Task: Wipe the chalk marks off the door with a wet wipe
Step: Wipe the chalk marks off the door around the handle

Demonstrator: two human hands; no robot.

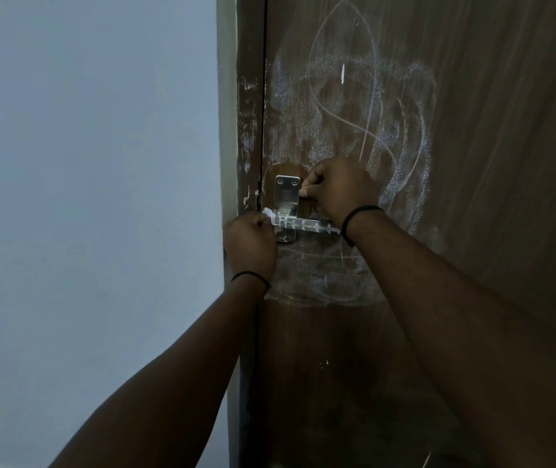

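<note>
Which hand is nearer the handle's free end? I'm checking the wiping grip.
Right. The right hand sits just above the handle's free end, wrist touching it; the left hand is at the opposite, door-edge end.

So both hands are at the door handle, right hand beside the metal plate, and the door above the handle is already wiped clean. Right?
Not quite. The head view shows both hands at the handle, right hand beside the metal plate, left hand at the handle's end. But the door above still carries heavy chalk marks, scribbles and smears.
</note>
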